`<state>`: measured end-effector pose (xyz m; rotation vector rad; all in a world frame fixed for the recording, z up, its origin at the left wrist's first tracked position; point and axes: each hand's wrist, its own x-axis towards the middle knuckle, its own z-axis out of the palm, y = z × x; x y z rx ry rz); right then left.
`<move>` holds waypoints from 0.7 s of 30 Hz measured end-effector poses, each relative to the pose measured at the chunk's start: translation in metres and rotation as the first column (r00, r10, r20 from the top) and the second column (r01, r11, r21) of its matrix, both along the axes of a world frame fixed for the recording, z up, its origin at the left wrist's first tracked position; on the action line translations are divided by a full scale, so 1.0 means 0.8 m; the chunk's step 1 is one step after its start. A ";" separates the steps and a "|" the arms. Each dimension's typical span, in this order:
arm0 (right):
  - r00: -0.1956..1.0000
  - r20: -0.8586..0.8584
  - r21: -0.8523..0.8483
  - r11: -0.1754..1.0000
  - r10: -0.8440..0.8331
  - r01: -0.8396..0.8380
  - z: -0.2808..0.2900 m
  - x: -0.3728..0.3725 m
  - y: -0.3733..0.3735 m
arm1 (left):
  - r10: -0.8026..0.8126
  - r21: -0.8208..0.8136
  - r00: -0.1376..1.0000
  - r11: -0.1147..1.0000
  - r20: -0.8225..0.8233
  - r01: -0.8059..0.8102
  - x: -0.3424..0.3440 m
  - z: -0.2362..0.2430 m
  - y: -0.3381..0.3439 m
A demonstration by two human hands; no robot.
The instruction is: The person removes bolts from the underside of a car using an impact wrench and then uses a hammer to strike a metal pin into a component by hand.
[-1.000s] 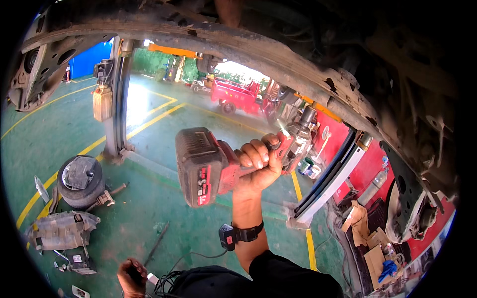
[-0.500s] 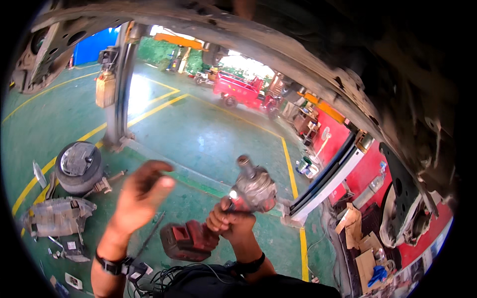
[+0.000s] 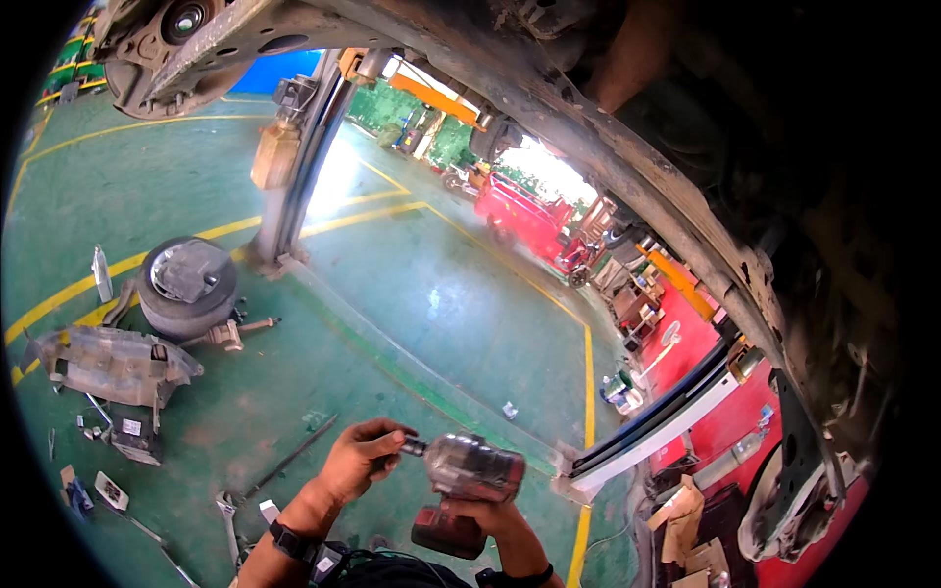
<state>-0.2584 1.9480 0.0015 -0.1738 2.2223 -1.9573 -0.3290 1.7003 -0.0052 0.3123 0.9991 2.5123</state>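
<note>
My right hand is wrapped round the grip of a red and grey cordless impact wrench. Its nose points left, and a red and black battery sits at its base. At the front end, my left hand has its thumb and forefinger closed on the dark socket. The remaining fingers of that hand curl below it. Part of the wrench's grip is hidden behind my right hand.
A raised vehicle's underside spans overhead, where a blurred, skin-coloured shape resembles an arm. A lift post stands left, another right. A tyre, grey plastic cover, long bar and wrench lie on the floor.
The impact wrench has tipped from nose up to nose left. My left hand has come from open and apart to its socket. The view has shifted, and the surroundings sit differently in it.
</note>
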 end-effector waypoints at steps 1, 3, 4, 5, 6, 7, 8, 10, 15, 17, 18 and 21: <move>0.999 0.043 0.046 0.999 -0.008 0.006 -0.003 0.006 0.003 | -0.025 0.067 0.996 0.998 0.091 0.019 0.007 -0.021 0.002; 0.986 0.160 0.155 0.988 -0.053 0.028 -0.005 0.015 0.010 | -0.049 0.082 0.984 0.996 0.174 0.036 0.020 -0.049 0.011; 0.971 0.225 0.219 0.975 -0.083 0.033 -0.001 0.019 0.011 | -0.058 0.087 0.976 0.995 0.208 0.041 0.024 -0.064 0.014; 0.953 0.282 0.284 0.958 -0.114 0.030 0.004 0.018 0.013 | -0.105 0.120 0.970 0.990 0.218 0.080 0.023 -0.085 0.018; 0.970 0.221 0.341 0.940 -0.098 0.017 0.001 0.017 0.018 | -0.124 0.110 0.967 0.989 0.223 0.101 0.024 -0.098 0.022; 0.982 0.169 0.400 0.916 -0.081 0.007 -0.005 0.022 0.026 | -0.144 0.104 0.961 0.987 0.237 0.123 0.027 -0.108 0.027; 0.991 0.118 0.457 0.889 -0.059 -0.002 -0.006 0.023 0.030 | -0.164 0.098 0.954 0.985 0.251 0.144 0.028 -0.116 0.031; 0.991 0.124 0.583 0.812 -0.057 -0.026 0.002 0.031 0.035 | -0.196 0.088 0.952 0.980 0.235 0.180 0.027 -0.127 0.038; 0.997 0.080 0.610 0.790 0.010 -0.057 0.024 0.045 0.049 | -0.301 0.201 0.924 0.945 0.234 0.257 0.029 -0.138 0.053; 0.991 0.133 0.711 0.695 0.013 -0.105 0.044 0.039 0.051 | -0.329 0.232 0.908 0.934 0.259 0.272 0.031 -0.153 0.064; 0.987 0.161 0.754 0.644 0.014 -0.132 0.053 0.035 0.053 | -0.341 0.245 0.900 0.929 0.272 0.278 0.031 -0.160 0.068; 0.972 0.214 0.846 0.479 0.100 -0.236 0.070 0.030 0.064 | -0.367 0.196 0.884 0.927 0.288 0.321 0.042 -0.168 0.081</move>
